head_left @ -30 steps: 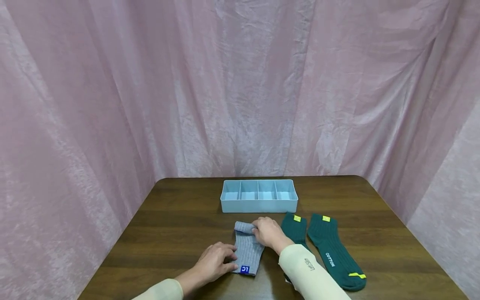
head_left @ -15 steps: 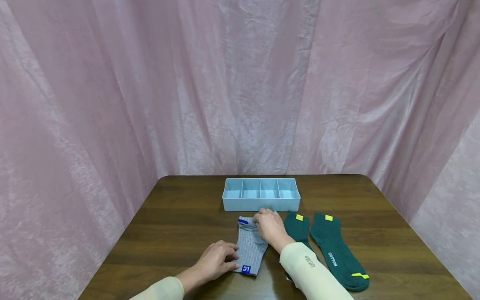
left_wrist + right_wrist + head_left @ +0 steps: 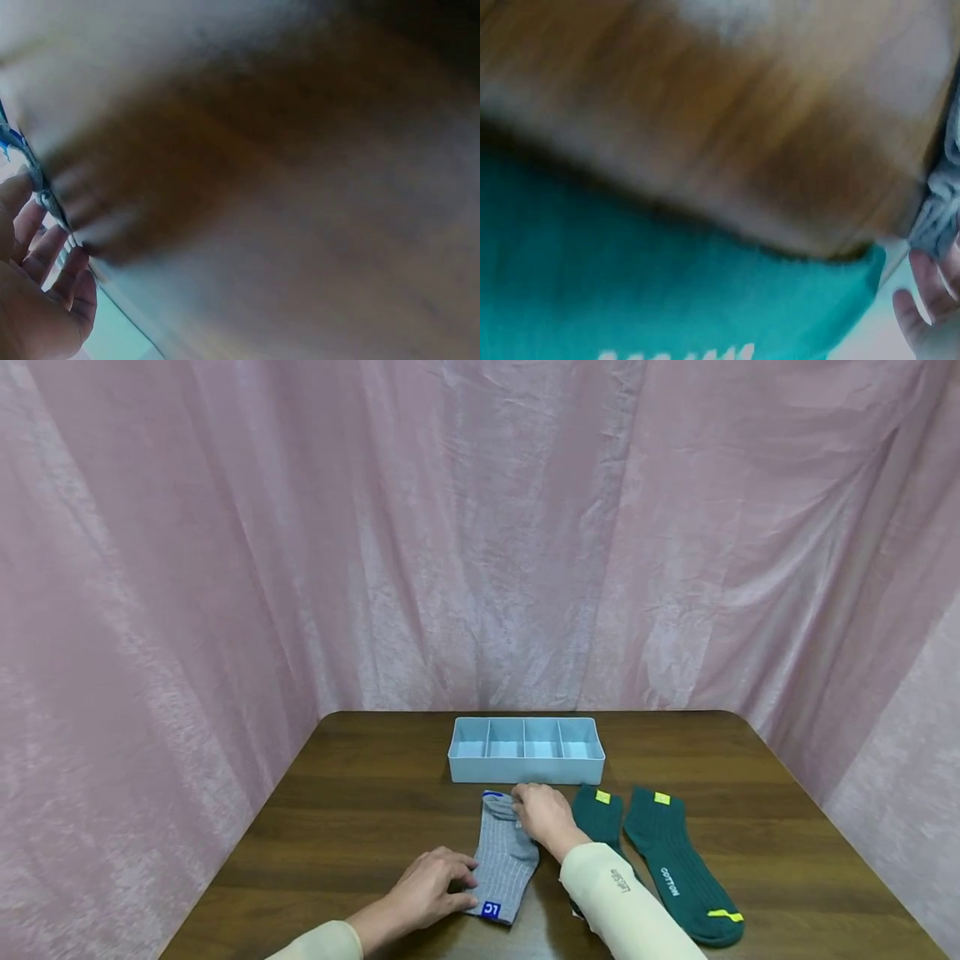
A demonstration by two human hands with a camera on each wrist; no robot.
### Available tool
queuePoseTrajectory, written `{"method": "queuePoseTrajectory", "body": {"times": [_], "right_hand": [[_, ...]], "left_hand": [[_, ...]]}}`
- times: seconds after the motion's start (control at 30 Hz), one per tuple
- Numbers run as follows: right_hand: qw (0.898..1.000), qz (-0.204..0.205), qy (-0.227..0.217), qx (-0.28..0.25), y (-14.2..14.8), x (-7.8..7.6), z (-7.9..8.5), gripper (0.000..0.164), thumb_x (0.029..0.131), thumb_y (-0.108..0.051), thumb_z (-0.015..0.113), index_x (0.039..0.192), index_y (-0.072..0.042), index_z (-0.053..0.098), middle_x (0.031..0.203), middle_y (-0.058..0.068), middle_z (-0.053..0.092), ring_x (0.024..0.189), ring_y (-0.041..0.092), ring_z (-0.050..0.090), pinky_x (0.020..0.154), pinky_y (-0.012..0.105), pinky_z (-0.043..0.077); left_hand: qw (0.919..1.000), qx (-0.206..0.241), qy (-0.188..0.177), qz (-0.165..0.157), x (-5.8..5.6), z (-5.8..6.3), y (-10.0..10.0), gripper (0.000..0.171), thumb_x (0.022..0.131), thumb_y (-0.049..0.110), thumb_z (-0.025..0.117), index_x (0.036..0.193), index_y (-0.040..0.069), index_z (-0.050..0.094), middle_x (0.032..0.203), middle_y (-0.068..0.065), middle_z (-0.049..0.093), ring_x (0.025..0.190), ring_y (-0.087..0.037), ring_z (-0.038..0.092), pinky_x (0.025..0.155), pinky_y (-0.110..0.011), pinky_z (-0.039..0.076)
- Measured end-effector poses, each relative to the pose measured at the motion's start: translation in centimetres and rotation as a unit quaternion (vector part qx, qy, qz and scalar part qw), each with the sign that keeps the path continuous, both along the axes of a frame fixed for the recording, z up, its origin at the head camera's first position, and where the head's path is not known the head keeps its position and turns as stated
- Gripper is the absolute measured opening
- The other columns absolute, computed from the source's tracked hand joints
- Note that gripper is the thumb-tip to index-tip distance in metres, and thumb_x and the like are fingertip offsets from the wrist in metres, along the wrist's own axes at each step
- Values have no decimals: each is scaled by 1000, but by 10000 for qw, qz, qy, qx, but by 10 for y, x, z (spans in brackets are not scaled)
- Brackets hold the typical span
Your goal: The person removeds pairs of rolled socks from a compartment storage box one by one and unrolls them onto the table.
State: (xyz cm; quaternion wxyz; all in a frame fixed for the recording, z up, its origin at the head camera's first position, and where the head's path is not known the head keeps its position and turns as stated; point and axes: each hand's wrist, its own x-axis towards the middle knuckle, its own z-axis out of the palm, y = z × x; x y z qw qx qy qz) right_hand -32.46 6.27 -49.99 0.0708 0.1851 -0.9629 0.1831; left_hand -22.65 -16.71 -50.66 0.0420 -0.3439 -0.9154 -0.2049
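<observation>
A light grey ribbed sock (image 3: 504,868) lies flat between the hands in the head view, its blue LC label towards the person. Its far end is bunched into a small fold with blue showing at the edge. The right hand (image 3: 542,814) pinches the far right corner of this fold, and its fingertips are partly hidden. In the right wrist view, grey fabric (image 3: 936,206) sits crumpled at the fingers. At the sock's near left edge the left hand (image 3: 433,885) rests with relaxed fingers, thumb beside the label; the left wrist view also has these fingers (image 3: 64,270) along the edge.
Behind the sock stands a pale blue box (image 3: 527,770) with several compartments. To the right lie a green sock (image 3: 686,877) lettered COTTON and another green sock (image 3: 597,818), partly covered by the right sleeve (image 3: 622,893). Pink curtains (image 3: 480,535) surround the wooden table (image 3: 360,793).
The grey sock's rolled far end has opened out, baring blue at its edge, then bunched into a smaller fold. The right hand has shifted slightly; the left hand has stayed nearly still.
</observation>
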Motion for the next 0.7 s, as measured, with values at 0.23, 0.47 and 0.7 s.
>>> {"method": "queuePoseTrajectory", "body": {"times": [0.23,0.47,0.7], "right_hand": [[9923,400,1110,380,-1,-2,-6,8,88,-11,74,94,-17,75,88,-1,61,85,20,60,76,39,50],[9954,615,649,349,7,-3,-5,23,90,-26,75,109,-14,72,100,2,65,95,23,62,83,43,50],[9995,234,222,-13,13,-6,-3,17,95,-14,66,110,-9,73,100,6,70,95,26,66,81,44,52]], "left_hand": [[10000,-21,-52,-10,0,2,-1,15,84,31,79,94,21,79,117,3,70,106,-14,62,87,-38,50],[10000,-30,-57,-48,1,3,-3,15,84,31,80,94,21,78,117,3,70,106,-14,62,86,-38,50],[9997,-113,-160,-159,5,3,-5,16,83,34,80,94,23,79,118,6,69,107,-14,61,85,-37,50]]}}
